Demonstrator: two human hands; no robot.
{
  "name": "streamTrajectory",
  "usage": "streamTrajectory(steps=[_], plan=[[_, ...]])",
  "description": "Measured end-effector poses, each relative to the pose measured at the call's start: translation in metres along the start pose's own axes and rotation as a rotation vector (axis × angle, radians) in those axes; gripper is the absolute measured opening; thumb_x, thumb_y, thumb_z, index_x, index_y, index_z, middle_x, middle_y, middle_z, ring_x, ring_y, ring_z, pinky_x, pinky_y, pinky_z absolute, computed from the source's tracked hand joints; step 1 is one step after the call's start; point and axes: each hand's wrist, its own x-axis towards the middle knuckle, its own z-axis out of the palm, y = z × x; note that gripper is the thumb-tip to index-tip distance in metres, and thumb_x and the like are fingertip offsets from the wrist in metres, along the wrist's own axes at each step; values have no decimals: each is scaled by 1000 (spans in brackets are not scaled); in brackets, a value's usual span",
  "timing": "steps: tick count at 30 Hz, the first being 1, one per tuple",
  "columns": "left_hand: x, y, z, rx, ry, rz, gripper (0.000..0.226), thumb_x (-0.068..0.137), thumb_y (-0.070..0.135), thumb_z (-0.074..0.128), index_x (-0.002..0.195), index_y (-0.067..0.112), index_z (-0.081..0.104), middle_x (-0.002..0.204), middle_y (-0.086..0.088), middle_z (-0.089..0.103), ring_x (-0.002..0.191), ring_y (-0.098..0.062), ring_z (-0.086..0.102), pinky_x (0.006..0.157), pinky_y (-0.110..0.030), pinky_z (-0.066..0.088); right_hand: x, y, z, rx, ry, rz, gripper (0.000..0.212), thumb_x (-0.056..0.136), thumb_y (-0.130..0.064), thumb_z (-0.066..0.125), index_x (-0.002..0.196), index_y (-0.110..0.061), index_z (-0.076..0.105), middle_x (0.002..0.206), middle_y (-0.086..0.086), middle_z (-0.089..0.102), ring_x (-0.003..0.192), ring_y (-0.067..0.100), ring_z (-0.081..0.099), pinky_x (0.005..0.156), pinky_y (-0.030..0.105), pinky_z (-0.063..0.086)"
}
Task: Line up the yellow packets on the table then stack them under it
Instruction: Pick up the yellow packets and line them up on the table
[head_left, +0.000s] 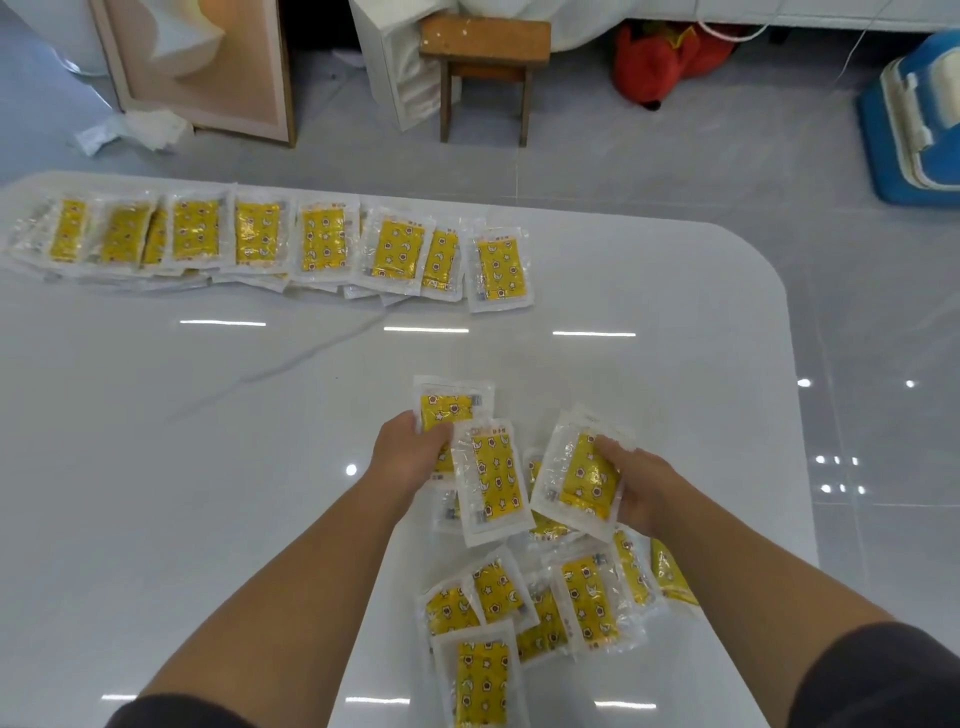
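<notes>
A row of several yellow packets (260, 244) in clear wrappers lies along the far left of the white table (182, 415). A loose heap of several more packets (545, 603) sits near the front edge. My left hand (410, 452) grips a couple of packets, one upright packet (491, 480) sticking out to its right and another (449, 405) above it. My right hand (641, 486) holds a tilted packet (584, 475), thumb across its top. Both hands hover just above the heap.
Beyond the table, on the grey tiled floor, stand a wooden stool (485, 67), a framed panel (208, 67), a red bag (670, 57) and a blue and white box (919, 114). The table's rounded right corner (769, 260) lies close to my right hand's side.
</notes>
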Motion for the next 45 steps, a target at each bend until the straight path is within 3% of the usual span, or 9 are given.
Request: streamTrajectory(steps=[4,12,17,21,25,29,32,38,45], plan=[[2,1,4,15,-17,-2,8,92,24,62,85,20,59,86,0,66,72,-11,63,55,-22,45,2,4,-7,-131,-82,46,40,80,7,69,118,0,59,109,21,69,93,36,69,68,45,58],[12,-26,-8,204,199,-42,24,83,33,72,77,17,54,86,-5,63,87,-27,63,81,-40,52,8,22,-33,-258,171,-2,25,83,0,69,106,-7,63,102,15,69,96,34,66,88,55,53],[12,-37,-23,227,225,-76,24,79,24,75,81,15,53,93,-9,63,89,-29,63,78,-40,52,2,19,-35,-236,241,-112,9,85,-14,70,88,-14,62,95,13,69,93,33,67,89,53,53],[14,-35,-6,344,17,-7,14,80,25,74,80,16,64,89,-8,69,84,-25,67,79,-40,56,9,13,-15,-237,280,-198,12,89,-16,67,79,-13,61,85,9,65,86,29,63,84,41,53],[22,-42,32,592,-46,150,31,77,28,77,67,9,53,80,-4,54,62,-16,54,51,-24,44,22,13,4,-377,429,-264,17,88,-17,62,75,-10,54,72,3,53,69,20,51,67,31,41],[23,-52,58,717,31,214,26,85,32,68,84,15,48,103,2,36,82,-19,51,71,-27,42,33,15,13,-622,517,-300,13,84,-19,59,86,-10,51,96,10,50,68,22,54,64,32,48],[25,-57,61,754,17,202,21,87,31,64,92,14,51,103,-4,50,82,-21,53,70,-31,44,34,15,21,-899,572,-372,14,90,-22,55,95,-9,51,103,7,40,82,29,57,78,38,49],[18,-69,58,779,-23,167,16,87,29,63,94,19,52,98,-2,57,84,-19,56,68,-30,43,34,25,25,-921,408,-501,20,89,-13,56,76,-10,40,86,8,45,57,14,39,48,24,28],[9,-70,48,779,-126,170,16,86,30,63,92,16,59,89,2,60,82,-16,59,69,-28,47,18,25,-1,-734,180,-414,12,83,-17,66,76,-13,57,71,0,57,63,15,52,58,27,44]])
